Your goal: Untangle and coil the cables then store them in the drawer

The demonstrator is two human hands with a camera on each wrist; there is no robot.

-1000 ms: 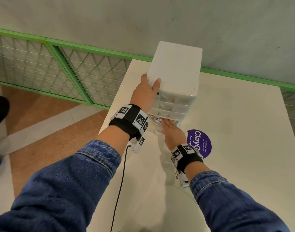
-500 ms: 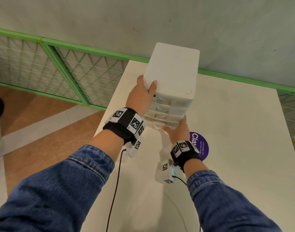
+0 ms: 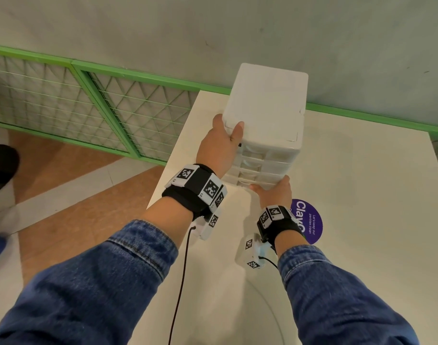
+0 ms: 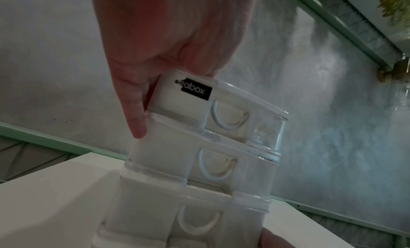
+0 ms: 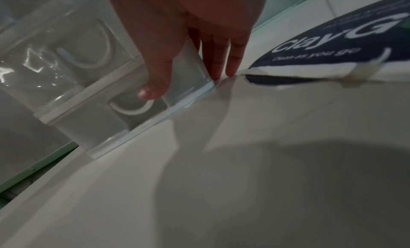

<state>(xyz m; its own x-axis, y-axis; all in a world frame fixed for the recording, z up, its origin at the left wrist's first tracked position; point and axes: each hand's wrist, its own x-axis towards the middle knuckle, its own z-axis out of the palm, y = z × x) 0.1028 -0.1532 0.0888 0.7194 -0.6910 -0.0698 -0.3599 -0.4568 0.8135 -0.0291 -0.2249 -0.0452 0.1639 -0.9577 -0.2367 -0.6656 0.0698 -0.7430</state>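
Observation:
A white plastic drawer unit (image 3: 266,108) with several clear drawers stands at the table's back left. My left hand (image 3: 226,135) clasps its top left corner, thumb on the lid and fingers (image 4: 135,114) down the left side. My right hand (image 3: 270,192) lies against the bottom drawer (image 3: 262,183), which sits flush in the unit. In the right wrist view its thumb (image 5: 153,88) presses the drawer front by the handle, and its straight fingers (image 5: 230,65) reach past the unit's right corner to the table. No task cable shows in any view.
A round purple sticker (image 3: 310,225) lies on the white table (image 3: 362,195) just right of my right wrist. The table's left edge runs close beside the unit, with floor below. A green mesh fence (image 3: 63,100) and a wall stand behind. Thin black cords (image 3: 180,282) hang from the wrist cameras.
One second ago the bottom drawer stood slightly out with my right hand on its front. It is now pushed in, and my right hand has turned thumb-left against it. My left hand kept its hold.

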